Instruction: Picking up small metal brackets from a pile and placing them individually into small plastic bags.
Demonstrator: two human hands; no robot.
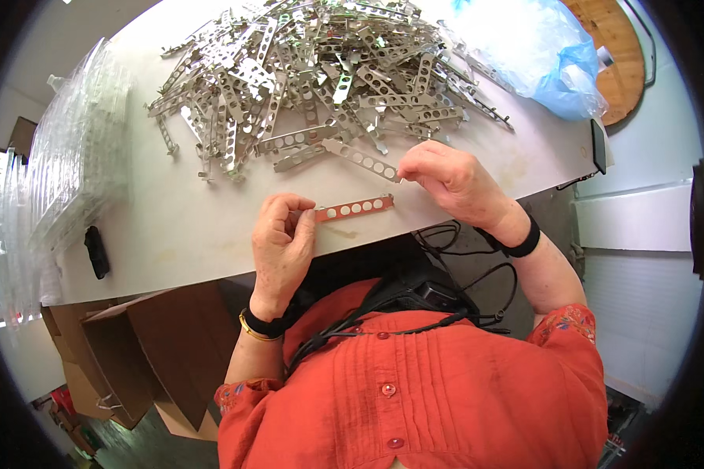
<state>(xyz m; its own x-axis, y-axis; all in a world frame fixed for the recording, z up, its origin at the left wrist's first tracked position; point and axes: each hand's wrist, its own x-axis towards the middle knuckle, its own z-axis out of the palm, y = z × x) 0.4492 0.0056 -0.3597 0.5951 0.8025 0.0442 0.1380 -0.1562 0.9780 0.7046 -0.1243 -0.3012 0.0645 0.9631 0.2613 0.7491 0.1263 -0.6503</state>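
My left hand pinches one end of a flat metal bracket strip with a row of round holes; its shiny face reflects red. This strip is held just over the front part of the white table. To the right, my right hand has its fingertips closed on the near end of a second perforated metal strip. That strip slants away to the left, its far end close to a large heap of similar metal strips.
Stacked clear plastic trays stand along the table's left side. A small black object lies near them. Far right are a blue-tinted plastic bag and a round wooden board. A cardboard box stands below the table's front edge.
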